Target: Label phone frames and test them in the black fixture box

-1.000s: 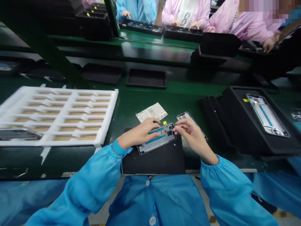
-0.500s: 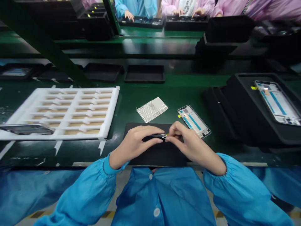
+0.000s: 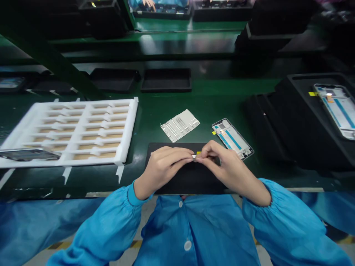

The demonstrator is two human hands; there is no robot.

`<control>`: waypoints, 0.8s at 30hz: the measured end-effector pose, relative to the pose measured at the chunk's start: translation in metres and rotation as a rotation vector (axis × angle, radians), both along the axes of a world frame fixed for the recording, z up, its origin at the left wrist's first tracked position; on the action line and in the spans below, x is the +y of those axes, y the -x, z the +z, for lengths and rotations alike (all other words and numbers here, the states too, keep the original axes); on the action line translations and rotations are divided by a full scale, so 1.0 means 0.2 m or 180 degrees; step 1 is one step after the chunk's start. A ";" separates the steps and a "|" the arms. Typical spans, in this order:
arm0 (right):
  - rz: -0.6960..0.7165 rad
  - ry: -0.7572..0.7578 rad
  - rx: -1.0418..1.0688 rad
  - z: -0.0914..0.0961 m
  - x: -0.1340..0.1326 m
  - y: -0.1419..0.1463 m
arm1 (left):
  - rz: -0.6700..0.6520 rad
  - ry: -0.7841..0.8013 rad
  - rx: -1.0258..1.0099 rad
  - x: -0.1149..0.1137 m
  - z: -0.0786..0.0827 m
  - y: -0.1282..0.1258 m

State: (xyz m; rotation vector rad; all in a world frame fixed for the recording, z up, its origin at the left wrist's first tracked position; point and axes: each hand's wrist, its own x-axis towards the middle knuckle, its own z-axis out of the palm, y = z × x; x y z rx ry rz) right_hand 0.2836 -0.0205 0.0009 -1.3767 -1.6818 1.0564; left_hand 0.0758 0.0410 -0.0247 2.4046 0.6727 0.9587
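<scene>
Both hands (image 3: pixel 194 162) around phone frame (image 3: pixel 194 156), above black mat (image 3: pixel 177 181).

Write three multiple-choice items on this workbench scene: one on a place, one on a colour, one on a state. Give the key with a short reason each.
1. Where does the white foam tray lie?
A. to the left of the black mat
B. on the black mat
C. to the right of the phone frame

2. What colour are the person's sleeves?
A. pink
B. blue
C. white

3. How does the phone frame to the right of the hands lie?
A. standing on edge
B. flat on the green bench top, untouched
C. held in the right hand

Key: 1 A, the tray sits left of the mat on the bench top. 2 B, both sleeves are bright blue. 3 B, it lies flat, while the left hand and right hand meet over the mat, pinching a small part.
</scene>
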 end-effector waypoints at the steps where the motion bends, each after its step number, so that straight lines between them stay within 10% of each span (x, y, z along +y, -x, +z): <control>1: -0.0149 -0.0128 0.0001 -0.01 -0.01 0.01 | 0.0111 -0.0017 -0.0036 0.00 -0.01 0.00; 6: -0.0739 -0.0866 -0.0221 -0.10 -0.04 0.02 | 0.0342 -0.0213 -0.0008 -0.01 -0.03 -0.03; 16: -0.0411 -0.1780 -0.0394 -0.19 -0.04 0.00 | 0.0428 -0.0300 0.0070 -0.03 -0.02 -0.04; 24: -0.0099 -0.2526 -0.1962 -0.26 -0.06 -0.04 | 0.0369 -0.0558 0.0168 0.00 -0.04 -0.03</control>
